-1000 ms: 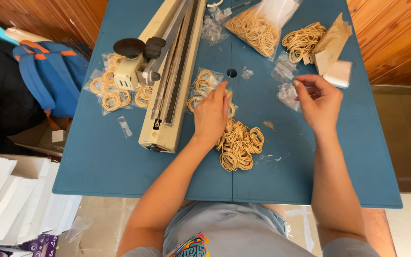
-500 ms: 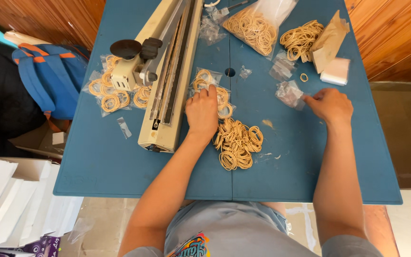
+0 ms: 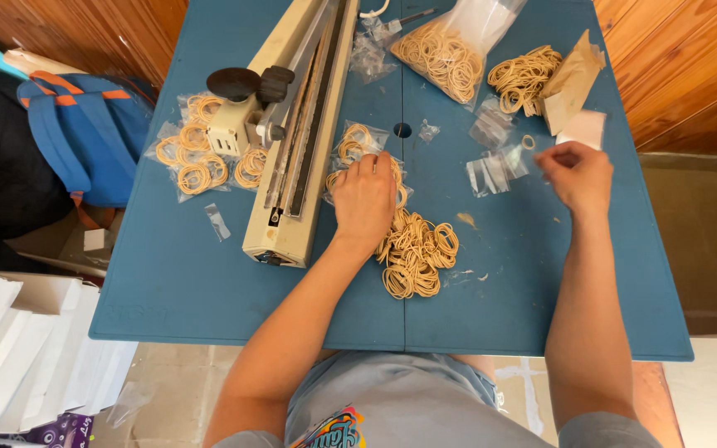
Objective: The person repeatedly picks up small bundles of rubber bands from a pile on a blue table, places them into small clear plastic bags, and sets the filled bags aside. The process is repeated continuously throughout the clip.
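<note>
Head view looks straight down on a blue table point(image 3: 209, 282). The left hand point(image 3: 364, 199) lies palm down near the table's centre, fingers together and pressing on a small clear bag of rubber bands point(image 3: 357, 141), which sticks out from under the fingertips at 12 o'clock. Just at 5 o'clock of that hand, touching the wrist, sits a loose pile of tan rubber bands point(image 3: 415, 249). At 9 o'clock of the hand, just beside it, a long cream heat sealer point(image 3: 296, 141) runs up the table. The right hand point(image 3: 578, 174) hovers at 3 o'clock of the centre, fingers curled with the tips drawn together; whether they pinch anything I cannot tell. A few empty clear bags point(image 3: 495, 166) lie just at 9 o'clock of it. At 12 o'clock of the table stands a large open bag of rubber bands point(image 3: 446, 50), with another loose heap point(image 3: 520, 75) and a brown paper piece point(image 3: 573, 75) at 1 o'clock. Filled small bags point(image 3: 192, 158) lie at 9 o'clock of the sealer, and a blue backpack point(image 3: 85, 133) rests on the floor beyond the table's edge.
</note>
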